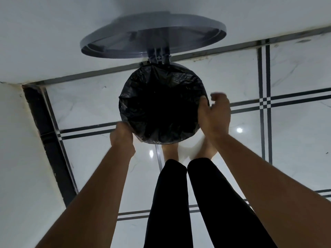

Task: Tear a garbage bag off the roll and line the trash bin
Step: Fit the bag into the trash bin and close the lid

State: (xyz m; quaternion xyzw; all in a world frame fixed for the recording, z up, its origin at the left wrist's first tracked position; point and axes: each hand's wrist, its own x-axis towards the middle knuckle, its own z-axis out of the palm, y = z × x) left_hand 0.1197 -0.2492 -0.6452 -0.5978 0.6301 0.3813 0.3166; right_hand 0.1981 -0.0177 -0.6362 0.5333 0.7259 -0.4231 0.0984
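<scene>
Head view, looking steeply down. Nearest to us we see two bare forearms and a pair of legs in dark trousers (179, 203), with bare feet on the pale tiled floor (295, 68) just behind the bin.

Left hand (122, 136): at the near-left edge of the bin mouth, touching the bag. Its fingers are hidden below the rim, so we cannot tell whether they grip the plastic or only press it down.

Right hand (215, 115): at the right edge of the mouth. Thumb lies against the black plastic; the other fingers are loosely curled and blurred, apart from the rim. It appears to hold nothing.

Garbage bag (161, 104): black, already opened and seated inside the trash bin (180, 65). Its mouth is folded over the rim nearly all the way round; only a sliver of bin rim shows at the far side by the hinge. No roll is in view.

Lid (152, 35): grey, round, standing open behind the bin against the white wall (53, 42).

Judgement: tearing off is done and lining is near complete. What we think is left is tucking the overhang snug at the two sides, perhaps pressing the bag deeper, then closing the lid.
</scene>
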